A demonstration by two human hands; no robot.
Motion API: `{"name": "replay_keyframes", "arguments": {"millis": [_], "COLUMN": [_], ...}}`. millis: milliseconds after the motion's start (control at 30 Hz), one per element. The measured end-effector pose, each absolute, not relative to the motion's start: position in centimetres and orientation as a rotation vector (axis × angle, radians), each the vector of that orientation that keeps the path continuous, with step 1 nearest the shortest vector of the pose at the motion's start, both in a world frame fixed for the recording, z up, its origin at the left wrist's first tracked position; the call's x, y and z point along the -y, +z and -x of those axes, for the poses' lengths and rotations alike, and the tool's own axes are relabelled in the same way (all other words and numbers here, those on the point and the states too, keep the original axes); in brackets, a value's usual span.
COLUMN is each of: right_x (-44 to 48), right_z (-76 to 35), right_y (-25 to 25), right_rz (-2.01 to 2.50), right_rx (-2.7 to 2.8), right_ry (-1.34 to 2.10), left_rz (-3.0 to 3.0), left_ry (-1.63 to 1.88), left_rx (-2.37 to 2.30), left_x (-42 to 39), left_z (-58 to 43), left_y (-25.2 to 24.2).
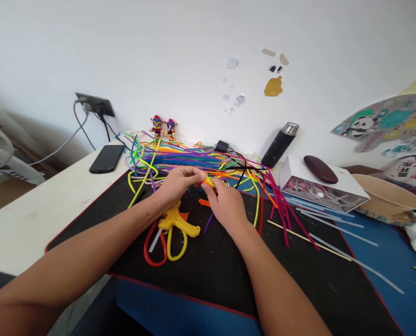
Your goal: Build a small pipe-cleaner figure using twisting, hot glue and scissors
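Above the middle of the black mat, my left hand (182, 183) and my right hand (228, 201) meet. Both pinch one small yellow-orange piece (208, 181) between the fingertips; its exact shape is partly covered by the fingers. Below my left wrist lies a yellow glue gun (178, 221) with a whitish glue stick (155, 240) poking out of it. Under the glue gun are scissors (155, 261) with one red and one yellow handle loop. Short orange strips (204, 202) and a purple strip (208, 223) rest on the mat between my forearms.
Many colourful craft strips (190, 158) pile along the wall, near two small dolls (156, 127). A phone (106, 158) lies left. To the right are a black thermos (280, 144), a white box (329, 184) bearing a dark oval case (320, 169), a bowl (390, 193) and a wooden stick (309, 240).
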State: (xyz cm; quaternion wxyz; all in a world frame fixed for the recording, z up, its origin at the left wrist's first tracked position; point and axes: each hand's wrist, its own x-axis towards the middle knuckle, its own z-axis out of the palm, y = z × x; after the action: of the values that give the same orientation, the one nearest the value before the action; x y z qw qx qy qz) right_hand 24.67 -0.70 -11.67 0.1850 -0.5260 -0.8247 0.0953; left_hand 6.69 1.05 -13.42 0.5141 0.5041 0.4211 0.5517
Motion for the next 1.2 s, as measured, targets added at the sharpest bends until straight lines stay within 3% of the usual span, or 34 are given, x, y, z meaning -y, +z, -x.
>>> {"name": "replay_keyframes", "arguments": {"millis": [333,700,1200], "right_x": [0.3,-0.3,0.1], "right_z": [-24.4,-24.9,-24.6], "right_y": [-12.1,-13.0,-12.9], "right_rz": [1.538,1.151,1.084], "right_rx": [2.367,1.755,1.778], "right_ry": [0.185,1.15,1.205], "left_rz": [-1.275,-1.116,-1.158], "left_ry": [1.3,1.164,1.242], "left_rx": [-1.096,-0.713,-0.744], "left_x": [-0.8,-0.9,-0.6], "left_z": [-7.2,-6.0,-6.7], "left_y": [-13.7,-12.9,-13.4]}}
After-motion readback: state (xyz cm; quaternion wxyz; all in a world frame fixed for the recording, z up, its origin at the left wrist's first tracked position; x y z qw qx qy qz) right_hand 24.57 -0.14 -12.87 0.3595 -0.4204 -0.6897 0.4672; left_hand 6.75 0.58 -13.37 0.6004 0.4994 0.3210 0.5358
